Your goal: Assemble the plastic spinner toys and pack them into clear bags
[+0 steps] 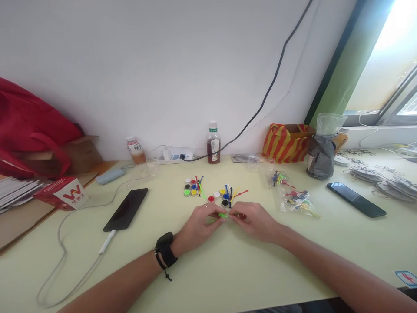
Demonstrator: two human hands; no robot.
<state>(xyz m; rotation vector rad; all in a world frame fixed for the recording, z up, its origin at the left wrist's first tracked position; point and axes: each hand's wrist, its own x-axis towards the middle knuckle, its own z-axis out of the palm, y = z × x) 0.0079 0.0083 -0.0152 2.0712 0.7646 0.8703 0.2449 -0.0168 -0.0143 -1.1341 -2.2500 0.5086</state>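
Note:
My left hand [202,221] pinches a small bright green disc [223,215] between thumb and fingertips. Close against its right side, my right hand [253,221] has thumb and fingers pressed together; what lies in that pinch is too small to make out. Just beyond the hands is a loose group of small round discs, among them a red disc [211,199] and a black disc [225,203], with thin plastic arrows such as a red arrow [240,193]. Farther left, several more discs sit in rows, including a blue disc [193,187], beside a green arrow [202,190].
Clear bags of coloured parts [298,201] lie to the right, near a dark phone [356,199]. Another phone [126,209] on a charging cable lies left. A brown bottle [213,144], a striped bag [286,142] and a grey bag [321,156] stand along the back.

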